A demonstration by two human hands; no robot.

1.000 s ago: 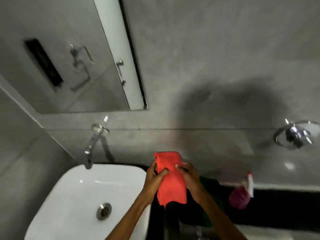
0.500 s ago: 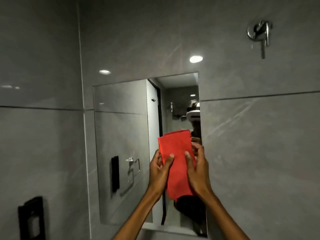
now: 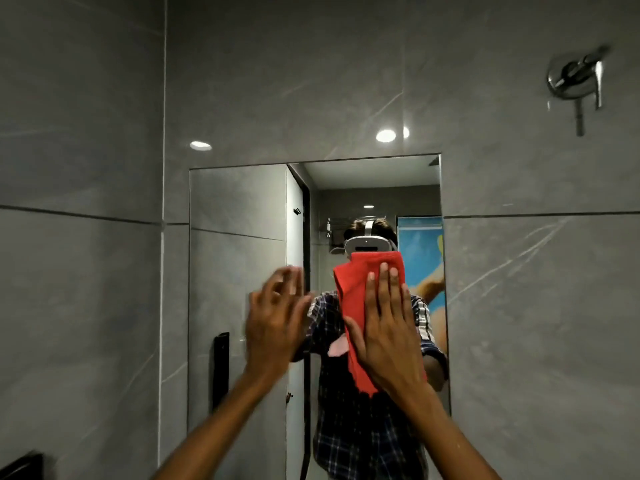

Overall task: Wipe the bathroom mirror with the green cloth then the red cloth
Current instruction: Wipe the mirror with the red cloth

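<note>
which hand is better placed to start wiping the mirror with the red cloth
Right. The right hand lies flat with straight fingers on the red cloth, pressing it to the mirror. The left hand is beside it, blurred, off the cloth and holding nothing.

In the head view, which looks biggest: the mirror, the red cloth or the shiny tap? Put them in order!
1. Mirror, by far the largest.
2. Red cloth, partly covered.
3. Shiny tap, smallest.
All sit at the same wall, so nearness does not muddle it.
</note>
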